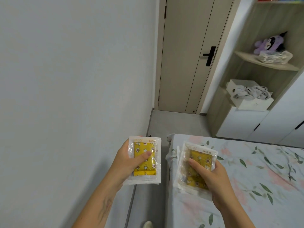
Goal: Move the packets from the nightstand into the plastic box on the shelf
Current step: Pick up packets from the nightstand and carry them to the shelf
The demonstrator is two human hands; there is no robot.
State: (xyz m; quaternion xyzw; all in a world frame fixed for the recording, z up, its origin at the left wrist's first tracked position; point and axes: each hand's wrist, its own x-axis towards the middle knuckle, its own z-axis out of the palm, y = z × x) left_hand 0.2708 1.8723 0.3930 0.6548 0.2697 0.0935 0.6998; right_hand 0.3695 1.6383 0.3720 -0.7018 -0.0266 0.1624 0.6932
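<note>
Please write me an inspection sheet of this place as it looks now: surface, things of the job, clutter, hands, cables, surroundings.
Surface: nightstand not in view; bed with a floral sheet at lower right.
Job's things: left stack of packets and right stack of packets, clear wrappers with yellow contents; clear plastic box on the middle shelf.
Clutter: purple plush toy behind the box; white box of crumpled cloth on the shelf below.
Hands: left hand holds one stack, thumb on top; right hand holds the other.
Cables: nothing seen.
Surroundings: closed door with black handle; pale wall; grey floor.
</note>
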